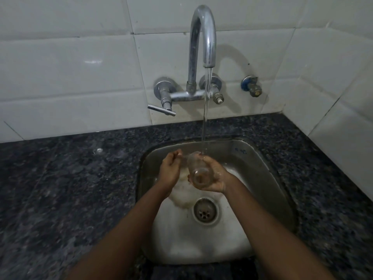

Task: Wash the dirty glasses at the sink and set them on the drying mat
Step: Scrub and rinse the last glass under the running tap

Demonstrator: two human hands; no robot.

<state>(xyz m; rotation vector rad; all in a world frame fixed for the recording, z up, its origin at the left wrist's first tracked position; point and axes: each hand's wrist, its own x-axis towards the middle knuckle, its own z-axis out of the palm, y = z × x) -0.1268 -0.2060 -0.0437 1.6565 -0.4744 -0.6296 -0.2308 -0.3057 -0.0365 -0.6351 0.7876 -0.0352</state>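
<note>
The right hand (212,176) held a clear glass (196,168) over the steel sink (268,178), fingers curled around its body; the glass lay tilted, long axis running from near the camera toward the wall, its far end up under the stream of water (205,118) from the tap (201,37). Which end was the mouth could not be told. The left hand (170,168) sat just beside the glass, fingers loosely bent, gripping nothing visible.
</note>
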